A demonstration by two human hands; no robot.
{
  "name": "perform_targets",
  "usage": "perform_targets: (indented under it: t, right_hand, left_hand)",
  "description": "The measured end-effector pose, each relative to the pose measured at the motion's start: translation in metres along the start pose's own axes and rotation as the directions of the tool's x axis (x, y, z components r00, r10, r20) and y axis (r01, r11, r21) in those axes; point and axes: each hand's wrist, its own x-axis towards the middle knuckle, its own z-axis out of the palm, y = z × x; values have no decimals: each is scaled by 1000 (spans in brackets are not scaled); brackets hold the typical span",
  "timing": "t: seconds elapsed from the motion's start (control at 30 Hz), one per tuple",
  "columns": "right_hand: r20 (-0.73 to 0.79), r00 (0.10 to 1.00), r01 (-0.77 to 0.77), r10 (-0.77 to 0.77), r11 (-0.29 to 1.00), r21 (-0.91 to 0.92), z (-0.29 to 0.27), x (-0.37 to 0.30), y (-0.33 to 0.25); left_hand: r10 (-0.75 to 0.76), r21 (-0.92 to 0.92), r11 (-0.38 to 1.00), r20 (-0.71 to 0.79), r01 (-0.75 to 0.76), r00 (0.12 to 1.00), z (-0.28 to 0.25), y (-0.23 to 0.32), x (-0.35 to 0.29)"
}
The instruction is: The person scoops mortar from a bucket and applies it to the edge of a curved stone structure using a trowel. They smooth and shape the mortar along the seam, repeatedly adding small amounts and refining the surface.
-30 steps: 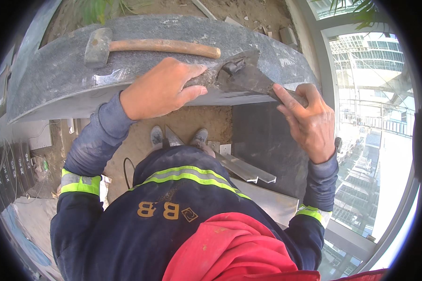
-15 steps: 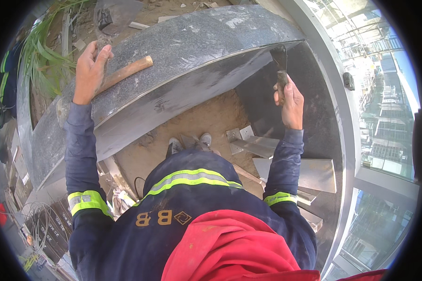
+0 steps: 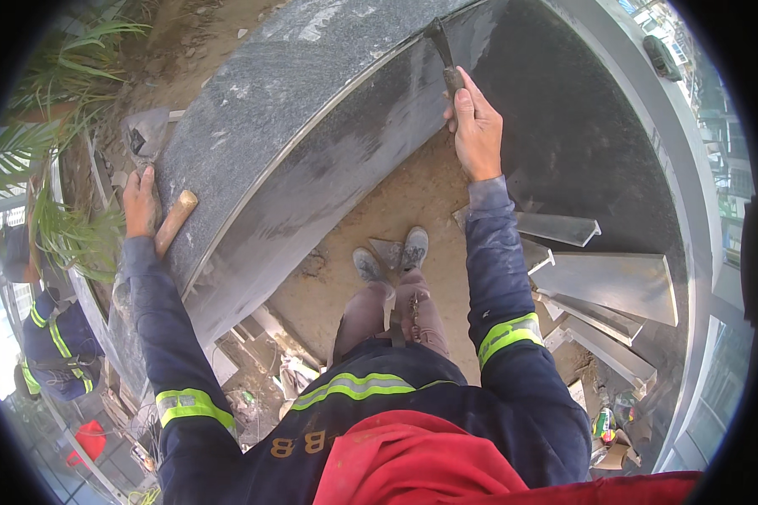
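Observation:
My right hand (image 3: pixel 477 139) is closed round the handle of a putty knife (image 3: pixel 443 52). The knife's dark blade meets the seam along the edge of the curved grey stone slab (image 3: pixel 257 118). On the slab's far left side, my left hand (image 3: pixel 140 202) grips the narrow end of a wide, flat grey scraper (image 3: pixel 146 128), which carries a dark lump. Right beside that hand, a wooden tool handle (image 3: pixel 176 220) lies on the slab; its other end is hidden by my forearm.
Several loose stone strips (image 3: pixel 611 282) lean at the right by a dark panel (image 3: pixel 585 143). My shoes (image 3: pixel 414 248) stand on sandy ground. Green leaves (image 3: pixel 80 227) hang at the left, near a co-worker's reflective jacket (image 3: pixel 59 341). Rubble and scraps lie below the slab.
The view has shifted rightward. My right hand and putty knife have moved away from the corner, leftward along the seam. My left hand still holds the wide scraper, now lower beside the wooden handle.

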Motion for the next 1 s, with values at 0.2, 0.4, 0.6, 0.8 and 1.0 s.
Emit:
perform_targets:
  t: [0.2, 0.4, 0.6, 0.8, 1.0]
  right_hand:
    - [-68, 988, 127, -136, 985, -115, 15, 1, 15]
    - [-128, 976, 156, -174, 978, -141, 36, -4, 26]
    - [-137, 945, 253, -296, 931, -264, 52, -18, 35]
    - [-104, 945, 256, -310, 899, -354, 54, -34, 44]
    - [-41, 972, 198, -230, 903, -383, 31, -49, 17]
  left_hand:
    - [4, 57, 998, 19, -5, 1000, -2, -7, 0]
    - [22, 114, 993, 10, -23, 1000, -4, -4, -1]
    - [43, 88, 995, 28, -46, 999, -3, -9, 2]
    - [78, 81, 993, 35, -81, 996, -5, -18, 6]
    - [115, 106, 988, 5, -115, 993, 0, -11, 4]
